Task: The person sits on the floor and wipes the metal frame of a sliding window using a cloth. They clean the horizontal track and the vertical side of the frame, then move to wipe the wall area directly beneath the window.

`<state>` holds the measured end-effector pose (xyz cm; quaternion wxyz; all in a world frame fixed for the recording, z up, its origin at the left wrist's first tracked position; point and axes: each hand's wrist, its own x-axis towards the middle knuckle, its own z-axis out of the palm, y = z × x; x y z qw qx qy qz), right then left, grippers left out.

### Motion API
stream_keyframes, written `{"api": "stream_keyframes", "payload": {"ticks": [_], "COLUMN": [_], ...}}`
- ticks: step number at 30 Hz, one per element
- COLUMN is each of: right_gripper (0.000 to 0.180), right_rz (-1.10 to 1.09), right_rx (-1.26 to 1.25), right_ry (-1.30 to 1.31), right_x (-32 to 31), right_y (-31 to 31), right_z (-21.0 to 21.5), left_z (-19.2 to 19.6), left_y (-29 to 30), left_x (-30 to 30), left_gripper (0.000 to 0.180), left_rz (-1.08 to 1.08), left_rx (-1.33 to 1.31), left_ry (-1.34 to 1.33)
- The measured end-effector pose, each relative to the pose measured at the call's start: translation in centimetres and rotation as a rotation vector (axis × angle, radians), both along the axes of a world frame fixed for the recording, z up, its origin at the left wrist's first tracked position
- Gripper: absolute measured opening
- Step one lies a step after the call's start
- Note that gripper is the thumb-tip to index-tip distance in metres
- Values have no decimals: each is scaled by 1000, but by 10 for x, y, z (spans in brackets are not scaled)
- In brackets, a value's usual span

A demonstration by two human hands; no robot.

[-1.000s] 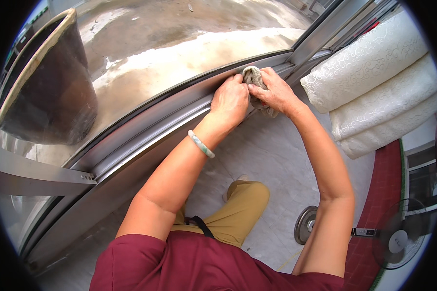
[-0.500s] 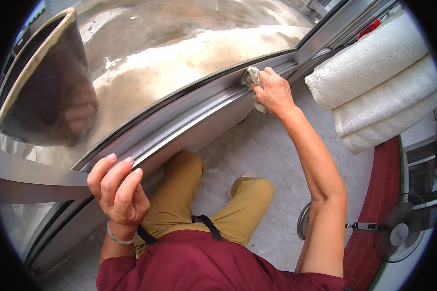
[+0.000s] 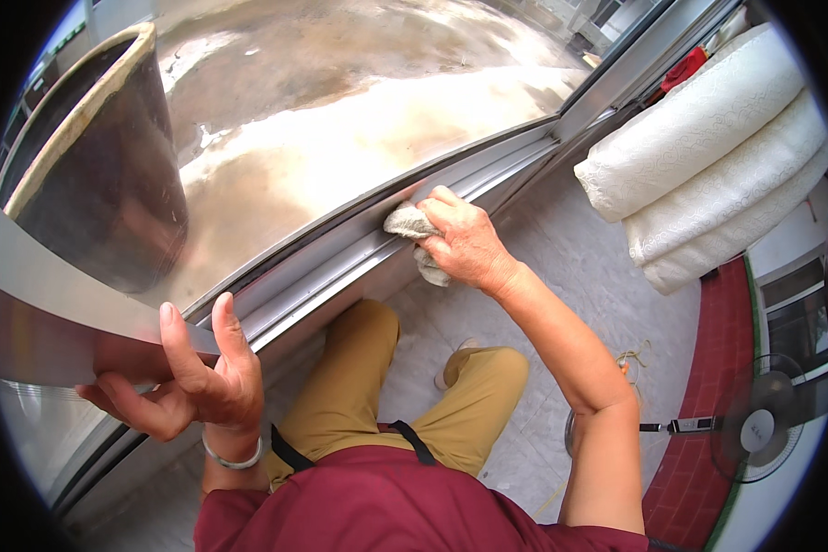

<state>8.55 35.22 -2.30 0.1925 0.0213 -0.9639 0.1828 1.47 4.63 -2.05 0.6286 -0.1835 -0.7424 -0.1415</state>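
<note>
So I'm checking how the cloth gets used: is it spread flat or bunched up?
Bunched up. The cloth is a crumpled wad under the right hand, pressed into the window track.

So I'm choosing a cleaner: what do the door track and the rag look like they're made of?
Door track: apparently aluminium, going by its dull grey sheen and straight ridges. Rag under the right hand: soft woven cloth, likely cotton, pale grey and crumpled.
</note>
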Motion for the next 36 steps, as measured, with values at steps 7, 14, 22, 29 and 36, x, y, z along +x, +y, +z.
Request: {"api": "stream_keyframes", "payload": {"ticks": [7, 14, 22, 29, 36], "right_gripper": [20, 14, 15, 30, 27], "right_rz": [176, 287, 184, 248, 484], "right_rx": [57, 27, 138, 83, 57], "right_ry": [70, 86, 196, 642, 644], "right_x": [-11, -22, -11, -18, -27], "right_y": [-117, -184, -204, -192, -160], "right_z": [0, -1, -9, -30, -43], "left_z": [-1, -4, -4, -9, -7], "left_y": [-17, -17, -27, -27, -29], "left_x": [-1, 3, 1, -2, -1], "left_gripper": [40, 21, 18, 14, 13], "left_rz": [-24, -88, -5, -18, 41], "left_rx": [-83, -49, -124, -139, -211], "left_ry": [38, -18, 23, 41, 48]}}
